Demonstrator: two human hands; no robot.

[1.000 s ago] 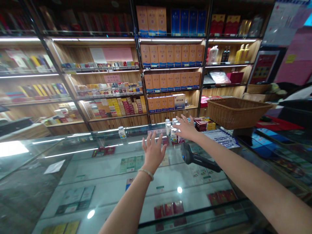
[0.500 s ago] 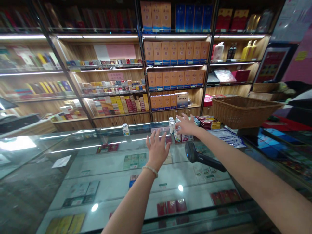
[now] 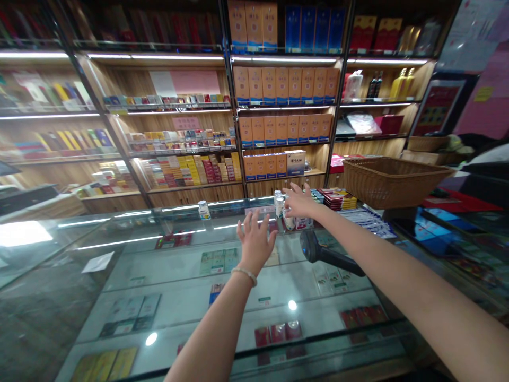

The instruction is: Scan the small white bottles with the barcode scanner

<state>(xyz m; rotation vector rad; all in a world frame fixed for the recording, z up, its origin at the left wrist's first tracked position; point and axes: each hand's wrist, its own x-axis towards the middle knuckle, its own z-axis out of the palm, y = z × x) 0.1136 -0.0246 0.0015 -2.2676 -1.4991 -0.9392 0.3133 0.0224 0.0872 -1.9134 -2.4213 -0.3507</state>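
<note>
My right hand (image 3: 301, 203) is stretched far forward over a cluster of small white bottles (image 3: 279, 204) standing on the glass counter (image 3: 119, 249). Its fingers are spread and rest on or just above the bottle tops; I cannot tell if they touch. My left hand (image 3: 254, 241) hangs open in the air a little nearer to me, fingers apart, holding nothing, with a pale bead bracelet on the wrist. One more white bottle (image 3: 204, 210) stands alone to the left of the cluster.
A black barcode scanner (image 3: 326, 252) lies on the glass under my right forearm. A wicker basket (image 3: 392, 180) stands at the right, with red packets (image 3: 336, 199) and blue strips beside it. Shelves of boxed goods fill the back wall. A white paper slip (image 3: 97, 261) lies at left.
My right hand has slid a little left over the bottle cluster. My left hand stays raised and open; the view has shifted slightly.
</note>
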